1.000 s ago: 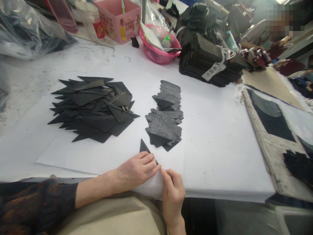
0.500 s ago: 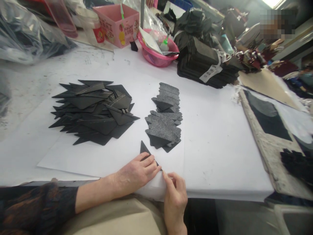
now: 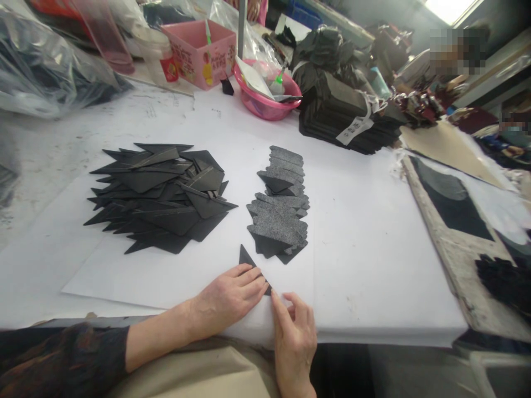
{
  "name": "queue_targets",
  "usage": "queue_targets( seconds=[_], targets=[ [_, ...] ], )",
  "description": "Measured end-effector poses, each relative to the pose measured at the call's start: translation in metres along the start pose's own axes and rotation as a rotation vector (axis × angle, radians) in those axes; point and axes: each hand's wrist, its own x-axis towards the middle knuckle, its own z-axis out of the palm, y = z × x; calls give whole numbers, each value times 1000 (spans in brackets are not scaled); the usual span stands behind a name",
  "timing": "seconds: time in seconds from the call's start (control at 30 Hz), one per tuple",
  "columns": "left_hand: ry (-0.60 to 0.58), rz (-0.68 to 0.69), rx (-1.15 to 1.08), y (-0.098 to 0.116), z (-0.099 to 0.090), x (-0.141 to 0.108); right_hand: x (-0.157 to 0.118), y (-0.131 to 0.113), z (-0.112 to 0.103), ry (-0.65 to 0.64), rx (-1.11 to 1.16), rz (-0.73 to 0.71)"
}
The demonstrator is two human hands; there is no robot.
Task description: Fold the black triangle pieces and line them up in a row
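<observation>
The dark piece (image 3: 246,255) lies on the worktop (image 3: 373,265) under the left hand (image 3: 232,293), near tip at the right hand (image 3: 293,326); whether either's fingers grip is unclear. Likely light and flexible, best held by its edges.

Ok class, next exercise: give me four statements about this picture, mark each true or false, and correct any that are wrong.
1. The left hand rests on a black piece. True.
2. The right hand is far from the black piece. False: it is right at the black piece's near end.
3. The pink basin stands beyond the grey pieces. True.
4. The pink box is right of the basin. False: the box is left.
</observation>
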Motion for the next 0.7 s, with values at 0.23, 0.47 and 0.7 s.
queue_targets(
  seconds=[0.23,0.47,0.7],
  targets=[
    [-56,-109,52,-22,-12,-14,-1,5,-5,34,6,-57],
    [-59,-130,28,-23,-9,-19,14,-7,10,13,-44,-40],
    [-43,-156,7,-23,-8,-20,5,0,0,-78,-121,-72]
  ],
)
